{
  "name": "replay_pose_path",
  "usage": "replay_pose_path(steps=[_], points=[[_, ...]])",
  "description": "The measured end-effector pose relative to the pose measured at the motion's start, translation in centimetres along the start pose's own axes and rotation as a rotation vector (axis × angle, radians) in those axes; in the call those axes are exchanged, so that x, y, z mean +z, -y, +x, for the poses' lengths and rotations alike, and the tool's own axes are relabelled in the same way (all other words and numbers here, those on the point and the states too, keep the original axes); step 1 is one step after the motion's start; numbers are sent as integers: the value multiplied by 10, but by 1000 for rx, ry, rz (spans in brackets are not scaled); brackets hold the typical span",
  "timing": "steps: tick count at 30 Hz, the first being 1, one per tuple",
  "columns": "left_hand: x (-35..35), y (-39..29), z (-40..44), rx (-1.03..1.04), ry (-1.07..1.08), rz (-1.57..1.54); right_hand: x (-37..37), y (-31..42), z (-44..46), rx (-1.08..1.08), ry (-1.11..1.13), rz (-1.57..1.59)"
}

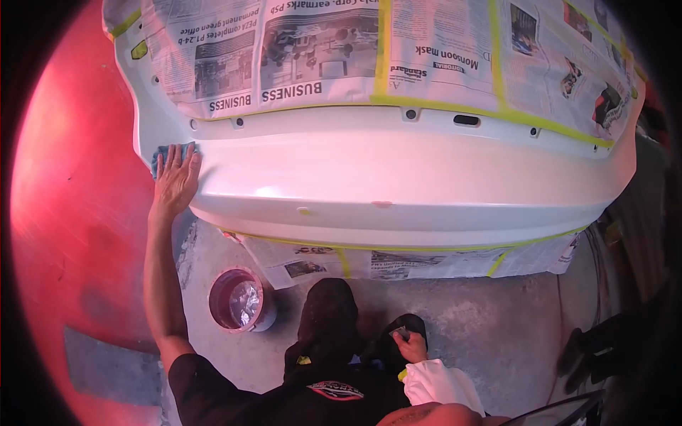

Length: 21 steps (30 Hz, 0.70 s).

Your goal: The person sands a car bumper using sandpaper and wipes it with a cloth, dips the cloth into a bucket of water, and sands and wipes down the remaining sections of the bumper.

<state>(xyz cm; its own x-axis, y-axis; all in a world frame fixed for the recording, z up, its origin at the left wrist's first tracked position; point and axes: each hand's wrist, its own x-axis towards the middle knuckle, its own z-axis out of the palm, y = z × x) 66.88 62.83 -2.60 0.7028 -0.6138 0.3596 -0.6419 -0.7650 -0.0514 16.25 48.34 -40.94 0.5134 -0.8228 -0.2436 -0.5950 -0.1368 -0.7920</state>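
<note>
My left hand lies with its fingers stretched over a crumpled blue cloth, pressing it to the left end of a white car bumper. The bumper spans the view; a small pinkish patch shows on its lower ridge, with a yellowish spot further left. Near my knee, my right hand is closed around a small, flat, greyish piece, its kind unclear. White cloth hangs about my right forearm.
Newspaper edged with yellow masking tape covers the bumper's upper side; more newspaper hangs below. A reddish bucket holding water stands on the concrete floor. A red surface fills the left; dark cables run at right.
</note>
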Motion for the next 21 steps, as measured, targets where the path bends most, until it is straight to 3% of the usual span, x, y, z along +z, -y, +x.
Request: replay_pose_path(steps=[2,4,8,14,19,21], points=[[12,-8,1,51,-23,-69,3,-25,7,-1,-5,-3],[1,-64,-14,210,-33,-317,7,-38,4,3,-4,1],[-27,-216,-52,416,-57,-216,7,-45,9,96,26,118],[-46,-425,-92,857,-78,-466,5,-11,4,63,80,293],[-60,-568,-99,1016,1,-499,6,-9,-15,-33,125,232],[-55,-594,-99,1042,-36,-485,20,-32,-17,-46,25,216]])
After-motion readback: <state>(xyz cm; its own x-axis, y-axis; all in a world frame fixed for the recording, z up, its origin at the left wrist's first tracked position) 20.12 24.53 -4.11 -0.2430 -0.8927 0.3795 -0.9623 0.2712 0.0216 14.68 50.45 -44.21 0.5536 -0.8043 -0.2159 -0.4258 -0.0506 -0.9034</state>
